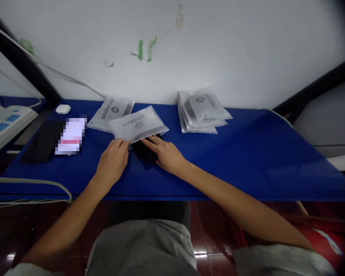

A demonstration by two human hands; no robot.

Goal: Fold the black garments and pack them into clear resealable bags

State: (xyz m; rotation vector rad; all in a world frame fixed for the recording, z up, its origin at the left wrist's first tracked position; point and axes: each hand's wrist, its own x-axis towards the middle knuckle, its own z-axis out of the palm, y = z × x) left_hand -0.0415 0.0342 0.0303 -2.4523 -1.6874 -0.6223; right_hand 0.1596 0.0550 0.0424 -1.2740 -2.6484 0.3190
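A frosted plastic bag with dark printing [139, 124] lies at a slant in front of me. My left hand [114, 159] pinches its near left corner with closed fingers. Under the bag's near edge sits a black folded item [146, 152], partly hidden by the bag and my fingers. My right hand [165, 152] presses on this black item, its fingers stretched out and apart, the fingertips at the bag's near edge. Behind the bag, on the left, lie other printed bags [105, 115], partly covered by it.
A pile of filled frosted bags [205, 109] rests against the wall on the blue table [247, 153]. On the left are a black phone [43, 140], a lit phone [71, 136], a white earphone case [63, 109] and a power strip [10, 124].
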